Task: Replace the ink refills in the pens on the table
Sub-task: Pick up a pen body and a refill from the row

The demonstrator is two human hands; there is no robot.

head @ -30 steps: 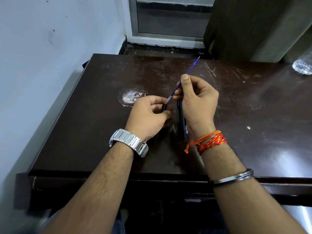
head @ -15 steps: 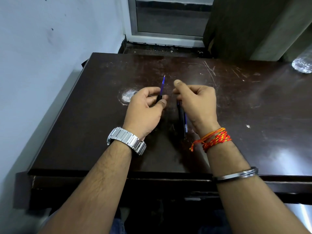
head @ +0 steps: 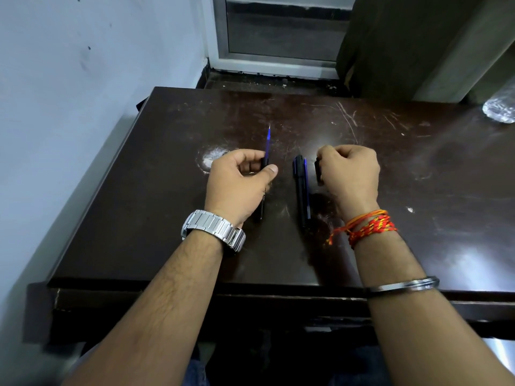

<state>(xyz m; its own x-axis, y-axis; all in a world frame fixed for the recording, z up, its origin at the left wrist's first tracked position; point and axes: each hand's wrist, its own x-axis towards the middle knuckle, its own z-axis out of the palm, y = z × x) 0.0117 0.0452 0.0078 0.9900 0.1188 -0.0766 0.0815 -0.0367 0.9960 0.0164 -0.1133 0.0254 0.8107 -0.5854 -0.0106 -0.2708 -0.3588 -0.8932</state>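
Pen barrel (head: 263, 174) in your left hand (head: 237, 182): long axis ran 6 to 12 o'clock, blue refill (head: 268, 143) sticking out the far end, tip at 12. Barrel was black, its rear end showing below your palm near the worktop (head: 139, 190). Left hand was curled around the barrel, thumb pressed on its side. Right hand (head: 348, 174) was fisted around a short black piece (head: 317, 171); can't tell what part it was. Between your hands, a second black pen (head: 299, 190) and a loose blue refill (head: 306, 188) lay touching side by side on the worktop, both along 6–12. Hands were apart, left at 9, right at 3 of that pair.
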